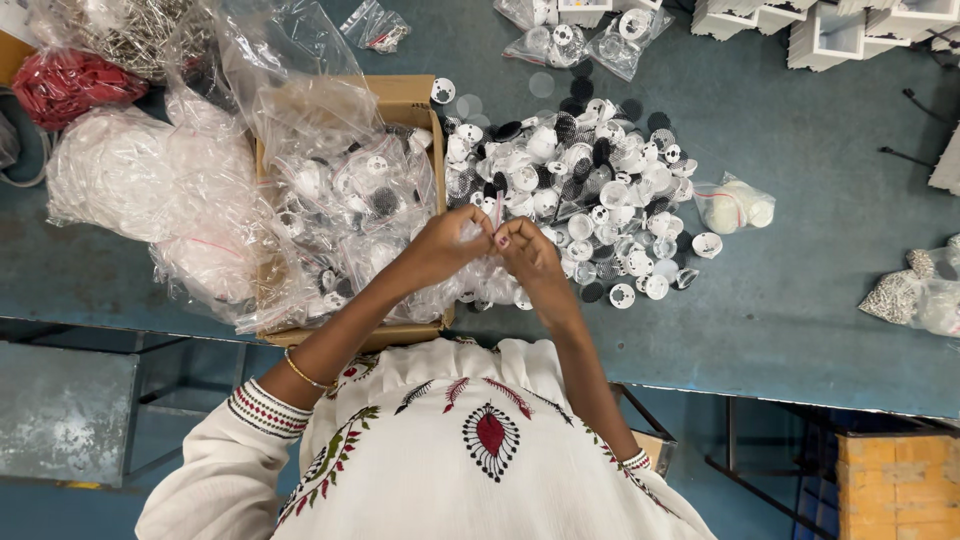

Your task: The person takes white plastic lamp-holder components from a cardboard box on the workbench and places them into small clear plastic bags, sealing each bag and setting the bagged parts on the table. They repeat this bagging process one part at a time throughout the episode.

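I see my left hand (440, 245) and right hand (528, 250) meeting at the near edge of the tabletop (800, 250), fingertips pinched together on a small clear bag (497, 212) with a red strip; both grips are closed on it. The bag sits right between the two grips, just at the fingertips, over the near rim of the parts pile.

At 9 o'clock of the hands, touching my left wrist, lies an open cardboard box (405, 100) stuffed with clear bags of the same small parts; one box, the bags inside too many and too overlapped to count. It crowds the left hand's side.

At 12 to 2 o'clock, directly beyond the fingers, spreads one loose pile (590, 180) of white round caps and black mesh discs, far too many to count. A few stray caps lie at 3 o'clock, and one filled small bag (735, 205) rests just beyond them.

Further left, at 10 o'clock, are big clear sacks (130, 175) of white material, one red bundle (65, 80), and a sack of metal clips (120, 30).

At the far edge, 12 o'clock, two or three small filled bags (590, 35) lie together; at 1 o'clock stand several white boxes (830, 30). At the right edge, near 3 o'clock and well apart, is a bag of small metal bits (895, 295).
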A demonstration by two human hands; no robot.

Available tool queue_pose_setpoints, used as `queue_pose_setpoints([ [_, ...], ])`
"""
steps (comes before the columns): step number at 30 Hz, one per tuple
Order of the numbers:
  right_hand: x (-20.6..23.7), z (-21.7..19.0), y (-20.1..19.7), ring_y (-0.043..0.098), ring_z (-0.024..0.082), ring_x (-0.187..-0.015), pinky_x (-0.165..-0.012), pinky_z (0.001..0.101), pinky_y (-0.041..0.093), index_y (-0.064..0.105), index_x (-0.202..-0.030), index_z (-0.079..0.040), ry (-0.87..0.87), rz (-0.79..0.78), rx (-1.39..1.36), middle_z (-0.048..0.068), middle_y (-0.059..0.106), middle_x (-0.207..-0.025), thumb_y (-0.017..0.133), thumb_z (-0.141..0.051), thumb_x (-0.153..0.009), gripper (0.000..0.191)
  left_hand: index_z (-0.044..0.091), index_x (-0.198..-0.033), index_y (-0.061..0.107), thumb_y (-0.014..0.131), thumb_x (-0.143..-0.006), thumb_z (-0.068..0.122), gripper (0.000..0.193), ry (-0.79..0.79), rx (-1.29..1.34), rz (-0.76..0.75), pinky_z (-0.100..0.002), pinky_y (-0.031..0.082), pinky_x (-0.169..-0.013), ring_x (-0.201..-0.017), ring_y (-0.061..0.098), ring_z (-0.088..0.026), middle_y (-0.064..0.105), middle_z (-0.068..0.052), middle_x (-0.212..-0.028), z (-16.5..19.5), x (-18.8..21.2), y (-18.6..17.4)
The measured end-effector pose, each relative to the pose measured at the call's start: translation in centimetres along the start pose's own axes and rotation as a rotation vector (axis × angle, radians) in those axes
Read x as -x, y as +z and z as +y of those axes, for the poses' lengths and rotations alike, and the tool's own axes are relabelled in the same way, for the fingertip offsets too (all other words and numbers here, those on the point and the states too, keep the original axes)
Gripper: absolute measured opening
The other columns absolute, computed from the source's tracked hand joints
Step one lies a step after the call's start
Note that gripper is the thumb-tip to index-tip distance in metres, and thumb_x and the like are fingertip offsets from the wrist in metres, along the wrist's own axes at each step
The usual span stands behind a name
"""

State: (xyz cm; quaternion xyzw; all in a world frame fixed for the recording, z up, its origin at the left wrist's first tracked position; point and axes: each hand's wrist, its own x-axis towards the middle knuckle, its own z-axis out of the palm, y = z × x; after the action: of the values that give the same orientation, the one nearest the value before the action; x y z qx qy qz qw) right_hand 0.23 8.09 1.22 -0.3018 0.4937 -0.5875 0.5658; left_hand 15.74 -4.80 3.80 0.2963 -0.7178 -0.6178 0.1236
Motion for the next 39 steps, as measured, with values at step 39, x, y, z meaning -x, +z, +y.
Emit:
queue_pose_setpoints([
  [39, 0.7, 1.2, 3.4, 0.047, 0.002, -0.064, -0.057, 0.0206, 0.036, 0.059, -0.104, -0.004, -0.090, 0.164, -0.055, 0.000, 0.064, -0.080, 0.060, -0.010, -0.104, 0.006, 0.000, -0.088, 0.072, 0.079, -0.085, 0.015, 0.017, 0.066, 0.059, 0.209, -0.026, 0.054, -0.071, -0.077, 0.063, -0.006, 0.074, -0.005, -0.083, 1.3, 3.2, 0.1],
])
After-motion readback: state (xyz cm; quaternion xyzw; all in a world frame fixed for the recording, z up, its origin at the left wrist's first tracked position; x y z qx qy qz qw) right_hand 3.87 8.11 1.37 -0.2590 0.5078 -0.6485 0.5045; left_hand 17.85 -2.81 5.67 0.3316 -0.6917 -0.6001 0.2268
